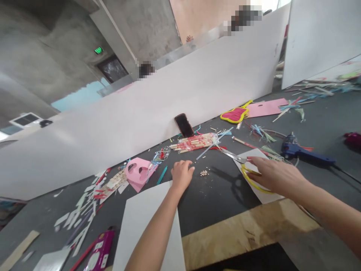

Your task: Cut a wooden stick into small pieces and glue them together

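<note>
Right hand: yours (265, 175) is closed around the yellow handles of the scissors (234, 156), fingers bent over the loops.
Scissors: in your right hand, above the small white card (256, 153), their metal blades pointing toward the wrapped sticks; any maker's mark on them is too small to read.
Left hand: yours (182, 175) is palm down at the surface (205, 210), its fingers loosely curled and partly spread, with nothing visible in its hold; your forearm crosses a white sheet (141, 226).
Cut bits: a little cluster of pale pieces (204, 173) lies between your hands, nearer the left.
Wrapped sticks: a bundle (194, 142) in clear wrap with red print lies ahead of you, the print too blurred to read.
Phone: it leans (184, 125) against the white partition (158, 113), its screen dark.
Pink card: one with cut-out holes (138, 171) lies left of your left hand, beside a teal stick (162, 175).
Purple pack: near your left forearm (100, 248), it carries white markings you cannot make out here.
Glue gun: dark blue (307, 153), just beyond your right hand.
Green sign: lit on the far wall (98, 50), its writing illegible.
</note>
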The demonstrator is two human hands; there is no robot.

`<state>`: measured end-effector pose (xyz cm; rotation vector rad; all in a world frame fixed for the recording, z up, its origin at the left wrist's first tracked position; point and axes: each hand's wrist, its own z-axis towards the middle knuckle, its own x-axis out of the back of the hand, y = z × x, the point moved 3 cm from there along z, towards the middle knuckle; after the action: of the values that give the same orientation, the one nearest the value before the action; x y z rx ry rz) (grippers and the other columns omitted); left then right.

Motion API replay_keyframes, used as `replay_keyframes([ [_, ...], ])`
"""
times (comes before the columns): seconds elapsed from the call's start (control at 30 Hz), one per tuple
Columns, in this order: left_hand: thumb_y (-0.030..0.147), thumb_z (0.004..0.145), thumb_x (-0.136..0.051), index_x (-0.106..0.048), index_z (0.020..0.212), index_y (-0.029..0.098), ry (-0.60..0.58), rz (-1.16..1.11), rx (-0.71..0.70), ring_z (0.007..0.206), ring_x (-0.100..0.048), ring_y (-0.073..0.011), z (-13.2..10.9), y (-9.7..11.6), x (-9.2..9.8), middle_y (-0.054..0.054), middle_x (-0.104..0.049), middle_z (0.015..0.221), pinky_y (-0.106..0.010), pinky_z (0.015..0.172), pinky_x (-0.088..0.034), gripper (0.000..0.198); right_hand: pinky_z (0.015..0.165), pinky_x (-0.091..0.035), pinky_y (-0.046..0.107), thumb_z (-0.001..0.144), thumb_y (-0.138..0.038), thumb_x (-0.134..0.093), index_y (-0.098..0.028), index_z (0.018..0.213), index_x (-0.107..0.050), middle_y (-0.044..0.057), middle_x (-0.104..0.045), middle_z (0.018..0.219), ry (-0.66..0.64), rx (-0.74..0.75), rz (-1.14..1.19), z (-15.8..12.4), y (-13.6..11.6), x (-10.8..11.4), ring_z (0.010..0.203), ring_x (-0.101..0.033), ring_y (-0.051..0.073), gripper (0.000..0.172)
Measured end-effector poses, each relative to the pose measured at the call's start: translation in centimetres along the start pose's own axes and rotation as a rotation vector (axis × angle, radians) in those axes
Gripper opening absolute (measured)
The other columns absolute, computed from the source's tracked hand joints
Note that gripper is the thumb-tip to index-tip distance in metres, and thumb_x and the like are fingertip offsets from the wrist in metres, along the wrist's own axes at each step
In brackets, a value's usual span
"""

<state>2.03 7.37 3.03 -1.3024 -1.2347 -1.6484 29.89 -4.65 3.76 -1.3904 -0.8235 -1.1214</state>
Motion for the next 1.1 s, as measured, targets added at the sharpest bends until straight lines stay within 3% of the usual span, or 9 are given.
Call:
replay_keyframes([
  [0.1, 0.033, 0.085, -0.056, -0.066, 0.103, 0.025, -0.021, 0.048, 0.03, 0.111, -0.051, -0.0281, 2.3, 0.8, -1.1, -0.007, -0.067, 0.11, -0.044, 0.091, -0.039, 0.022, 0.054, -0.045, 0.037, 0.074, -0.05, -0.055, -0.021, 0.095, -0.065, 0.015, -0.071, 0.095, 0.053, -0.007, -0.065, 0.1, 1.9, 0.0, 0.083, -0.066, 0.035, 0.037],
  [0.2, 0.035, 0.084, -0.057, -0.067, 0.095, 0.024, -0.047, 0.088, 0.058, 0.109, -0.052, -0.0286, 3.6, 1.1, -1.9, -0.007, -0.068, 0.107, -0.046, 0.091, -0.037, 0.018, 0.067, -0.049, 0.04, 0.079, -0.046, -0.052, -0.02, 0.095, -0.066, 0.013, -0.071, 0.089, 0.112, 0.038, -0.089, -0.2, 2.4, -0.8, 0.086, -0.066, 0.032, 0.034],
  [0.3, 0.032, 0.087, -0.052, -0.068, 0.089, 0.023, -0.062, 0.118, 0.082, 0.106, -0.054, -0.0272, 4.0, 1.1, -2.2, -0.008, -0.068, 0.105, -0.045, 0.089, -0.036, 0.018, 0.084, -0.047, 0.042, 0.086, -0.043, -0.044, -0.018, 0.101, -0.065, 0.014, -0.069, 0.102, 0.208, 0.073, -0.071, -0.8, 2.4, -1.9, 0.101, -0.061, 0.031, 0.037],
  [0.4, 0.027, 0.088, -0.049, -0.068, 0.086, 0.024, -0.073, 0.126, 0.069, 0.105, -0.055, -0.0258, 3.6, 1.3, -2.2, -0.006, -0.069, 0.103, -0.044, 0.089, -0.036, 0.02, 0.091, -0.044, 0.041, 0.09, -0.041, -0.038, -0.018, 0.109, -0.064, 0.014, -0.064, 0.113, 0.311, 0.083, -0.016, -1.4, 2.7, -2.5, 0.109, -0.056, 0.029, 0.039],
  [0.47, 0.026, 0.088, -0.049, -0.069, 0.087, 0.025, -0.081, 0.113, 0.036, 0.104, -0.055, -0.0248, 2.9, 1.6, -2.1, -0.005, -0.07, 0.102, -0.042, 0.09, -0.036, 0.02, 0.086, -0.046, 0.038, 0.09, -0.04, -0.039, -0.021, 0.107, -0.065, 0.012, -0.064, 0.109, 0.372, 0.073, 0.09, -1.8, 3.0, -2.5, 0.105, -0.058, 0.027, 0.036],
  [0.63, 0.029, 0.089, -0.049, -0.071, 0.089, 0.03, -0.12, 0.055, -0.072, 0.105, -0.057, -0.0203, 0.8, 3.0, -2.4, 0.001, -0.071, 0.101, -0.034, 0.092, -0.037, 0.021, 0.058, -0.045, 0.031, 0.089, -0.037, -0.042, -0.022, 0.095, -0.067, 0.009, -0.066, 0.089, 0.387, -0.041, 0.299, -1.8, 4.0, -2.3, 0.065, -0.061, 0.018, 0.03],
  [0.87, 0.025, 0.09, -0.046, -0.072, 0.092, 0.03, -0.123, 0.05, -0.081, 0.107, -0.057, -0.0212, 0.3, 3.4, -3.1, 0.001, -0.072, 0.105, -0.036, 0.093, -0.036, 0.026, 0.057, -0.043, 0.031, 0.088, -0.041, -0.043, -0.024, 0.089, -0.065, 0.007, -0.066, 0.082, 0.359, -0.012, 0.304, -1.5, 3.9, -2.6, 0.066, -0.06, 0.02, 0.028],
  [1.1, 0.029, 0.087, -0.051, -0.07, 0.093, 0.03, -0.062, 0.071, -0.057, 0.105, -0.057, -0.022, 2.0, 3.7, -2.6, 0.001, -0.072, 0.102, -0.039, 0.094, -0.032, 0.019, 0.057, -0.042, 0.029, 0.088, -0.043, -0.044, -0.023, 0.088, -0.067, 0.006, -0.066, 0.081, 0.353, 0.016, 0.288, -1.5, 3.9, -2.6, 0.065, -0.059, 0.019, 0.03],
])
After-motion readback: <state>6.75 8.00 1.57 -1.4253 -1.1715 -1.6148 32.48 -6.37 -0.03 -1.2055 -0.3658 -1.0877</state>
